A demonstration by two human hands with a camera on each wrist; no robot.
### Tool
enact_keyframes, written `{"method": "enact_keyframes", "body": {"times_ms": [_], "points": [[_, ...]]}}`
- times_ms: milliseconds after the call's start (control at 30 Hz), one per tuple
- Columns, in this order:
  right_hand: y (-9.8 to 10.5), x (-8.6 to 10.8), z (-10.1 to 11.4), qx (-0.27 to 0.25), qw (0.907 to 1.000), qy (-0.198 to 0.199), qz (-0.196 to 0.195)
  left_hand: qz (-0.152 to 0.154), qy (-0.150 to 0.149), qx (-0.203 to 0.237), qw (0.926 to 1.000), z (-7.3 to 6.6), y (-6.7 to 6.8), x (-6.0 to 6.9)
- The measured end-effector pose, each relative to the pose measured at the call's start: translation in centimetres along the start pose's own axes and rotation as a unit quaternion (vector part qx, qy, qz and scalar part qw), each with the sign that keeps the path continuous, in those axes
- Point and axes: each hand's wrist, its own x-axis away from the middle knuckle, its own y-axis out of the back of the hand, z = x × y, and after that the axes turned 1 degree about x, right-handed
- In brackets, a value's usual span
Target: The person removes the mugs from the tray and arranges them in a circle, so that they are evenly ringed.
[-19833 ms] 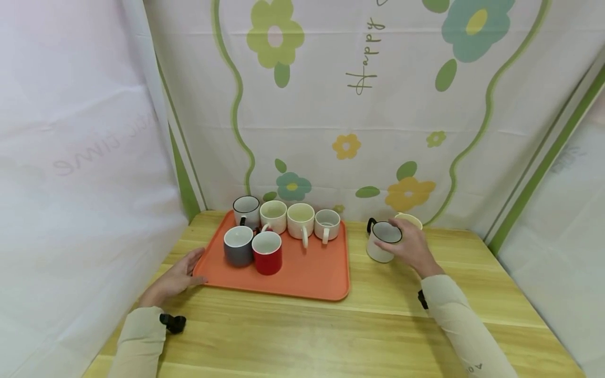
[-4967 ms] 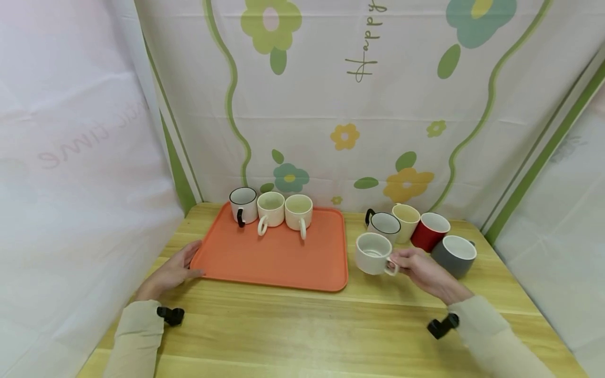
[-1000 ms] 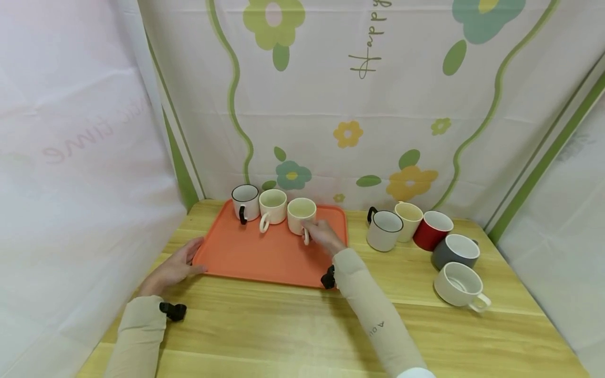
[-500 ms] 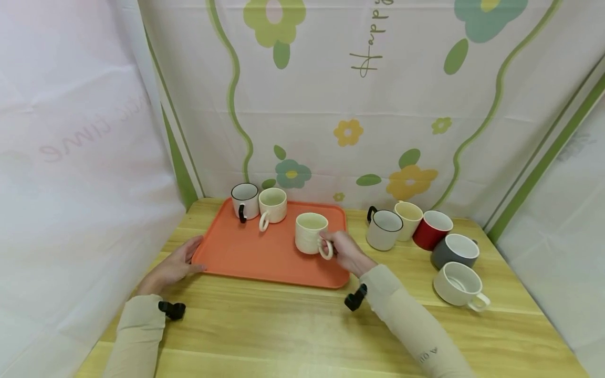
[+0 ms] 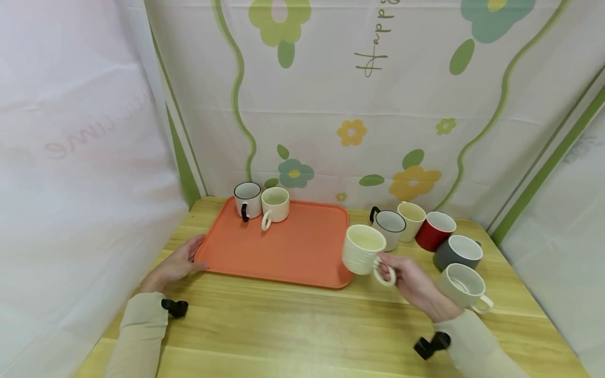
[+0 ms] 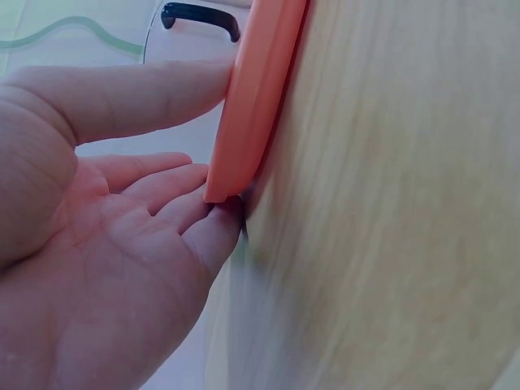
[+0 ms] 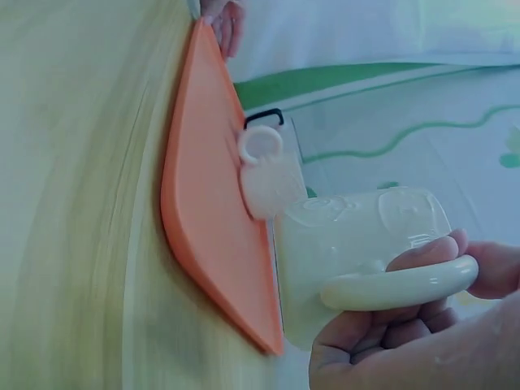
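My right hand grips the handle of a cream mug, which is upright and raised just past the right edge of an orange tray. In the right wrist view the mug shows a raised pattern, and fingers curl through its handle. My left hand touches the tray's near left corner with fingers fairly straight. Thumb and fingertips meet the tray rim in the left wrist view. At the tray's back left stand a white mug with black rim and handle and another cream mug.
Right of the tray stand a black-rimmed white mug, a pale yellow mug, a red mug, a grey mug and a wide white cup, partly behind my right hand. A printed cloth closes the table's back.
My right hand has lifted the cream mug from the tray's back row and carried it right and nearer. Earlier, the red and grey mugs and white cup left the tray. My left hand stays put.
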Motion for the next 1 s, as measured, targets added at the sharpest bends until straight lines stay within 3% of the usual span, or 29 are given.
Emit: {"method": "enact_keyframes", "body": {"times_ms": [200, 433, 600, 1000], "points": [[3.6, 4.5, -1.1, 0.002, 0.9986, 0.033, -0.04, -0.004, -0.005, -0.005, 1.0, -0.1, 0.1, 0.2], [5.5, 7.6, -3.5, 0.017, 0.9897, 0.075, -0.121, -0.004, -0.003, 0.001, 1.0, 0.2, 0.1, 0.1], [6.0, 8.9, -5.2, 0.006, 0.983, 0.076, -0.167, -0.002, -0.002, 0.003, 1.0, 0.5, -0.1, 0.0], [6.0, 9.6, -8.6, -0.03, 0.9747, 0.053, -0.215, -0.001, 0.0, 0.0, 1.0, 0.1, 0.0, -0.1]]}}
